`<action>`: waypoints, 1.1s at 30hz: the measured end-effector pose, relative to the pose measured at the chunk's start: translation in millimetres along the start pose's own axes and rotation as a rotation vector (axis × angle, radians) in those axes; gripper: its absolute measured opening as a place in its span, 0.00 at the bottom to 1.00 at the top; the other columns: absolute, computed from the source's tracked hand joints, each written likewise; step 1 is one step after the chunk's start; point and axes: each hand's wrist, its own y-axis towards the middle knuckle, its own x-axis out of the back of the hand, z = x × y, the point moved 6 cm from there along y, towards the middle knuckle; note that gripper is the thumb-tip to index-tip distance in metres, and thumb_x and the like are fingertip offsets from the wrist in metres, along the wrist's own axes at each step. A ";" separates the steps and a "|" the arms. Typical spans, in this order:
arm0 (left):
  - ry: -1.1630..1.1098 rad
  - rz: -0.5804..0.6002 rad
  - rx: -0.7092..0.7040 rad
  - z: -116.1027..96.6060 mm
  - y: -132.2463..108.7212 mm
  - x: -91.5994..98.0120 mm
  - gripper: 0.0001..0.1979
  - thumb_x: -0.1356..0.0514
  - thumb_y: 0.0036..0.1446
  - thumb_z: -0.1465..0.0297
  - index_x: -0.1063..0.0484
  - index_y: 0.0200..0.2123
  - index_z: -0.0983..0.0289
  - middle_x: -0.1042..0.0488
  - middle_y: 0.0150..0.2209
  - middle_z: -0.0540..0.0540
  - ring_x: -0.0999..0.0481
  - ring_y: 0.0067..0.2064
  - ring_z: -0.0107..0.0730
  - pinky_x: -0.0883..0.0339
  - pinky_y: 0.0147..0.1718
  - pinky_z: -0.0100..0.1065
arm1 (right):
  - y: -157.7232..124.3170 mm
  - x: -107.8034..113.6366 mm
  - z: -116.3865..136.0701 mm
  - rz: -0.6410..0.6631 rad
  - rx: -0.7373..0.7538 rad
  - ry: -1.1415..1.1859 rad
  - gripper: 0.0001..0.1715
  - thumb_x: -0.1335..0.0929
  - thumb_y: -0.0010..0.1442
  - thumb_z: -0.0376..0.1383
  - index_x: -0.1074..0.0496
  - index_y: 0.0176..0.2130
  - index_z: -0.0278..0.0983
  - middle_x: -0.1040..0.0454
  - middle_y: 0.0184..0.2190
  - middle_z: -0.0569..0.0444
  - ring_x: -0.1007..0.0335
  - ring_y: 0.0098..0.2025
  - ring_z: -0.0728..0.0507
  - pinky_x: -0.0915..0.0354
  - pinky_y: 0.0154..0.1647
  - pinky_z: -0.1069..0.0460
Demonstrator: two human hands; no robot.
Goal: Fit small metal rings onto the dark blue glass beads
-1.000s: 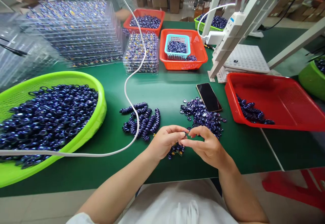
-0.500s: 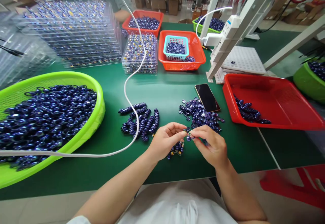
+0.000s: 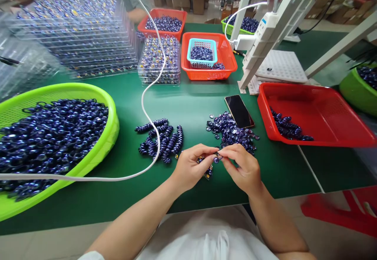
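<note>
Between the fingertips of both hands is a small, shiny dark-blue earbud-like part point(image 3: 216, 160). My left hand point(image 3: 193, 165) pinches it from the left, and my right hand point(image 3: 241, 165) pinches it from the right. Partly hidden behind my left fingers lies a small heap of blue parts with yellow bits point(image 3: 208, 172). Just beyond my right hand spreads a pile of loose, round dark-blue caps point(image 3: 235, 133). To the left of my hands, stacked rows of glossy blue parts point(image 3: 166, 142) rest on the green table point(image 3: 194, 103).
A green basket point(image 3: 113, 134) full of blue looped parts stands left, crossed by a white cable point(image 3: 144, 107). A phone point(image 3: 239, 111) lies beyond the caps. A red tray point(image 3: 318, 114) is at right. Clear trays point(image 3: 159, 61), an orange basket point(image 3: 207, 75) and a metal post point(image 3: 265, 36) stand farther back.
Both hands stay together, with the small blue part slightly lower and turned between the fingertips. The whole view has shifted a little.
</note>
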 end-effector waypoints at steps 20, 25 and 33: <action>0.078 -0.008 -0.042 -4.0 -1.9 0.5 0.10 0.38 0.58 0.70 0.20 0.41 0.65 0.23 0.33 0.58 0.23 0.34 0.35 0.28 0.33 0.34 | -1.0 -1.2 0.8 -0.024 -0.040 -0.013 0.17 0.32 0.60 0.25 0.28 0.47 0.42 0.22 0.37 0.52 0.24 0.39 0.43 0.28 0.38 0.47; 0.149 -0.017 -0.097 -10.6 -2.0 0.3 0.09 0.39 0.58 0.72 0.21 0.41 0.65 0.23 0.32 0.58 0.24 0.34 0.35 0.29 0.34 0.34 | -1.2 -1.7 0.9 -0.022 -0.040 -0.017 0.17 0.32 0.60 0.24 0.28 0.46 0.42 0.22 0.37 0.51 0.24 0.40 0.43 0.28 0.38 0.47; 0.214 -0.008 -0.236 -17.9 -2.7 -2.4 0.10 0.40 0.59 0.76 0.21 0.41 0.65 0.22 0.31 0.58 0.25 0.33 0.34 0.30 0.34 0.34 | -3.2 -1.8 -4.8 -0.018 -0.115 0.017 0.14 0.32 0.60 0.25 0.27 0.43 0.41 0.22 0.37 0.52 0.24 0.41 0.44 0.27 0.42 0.48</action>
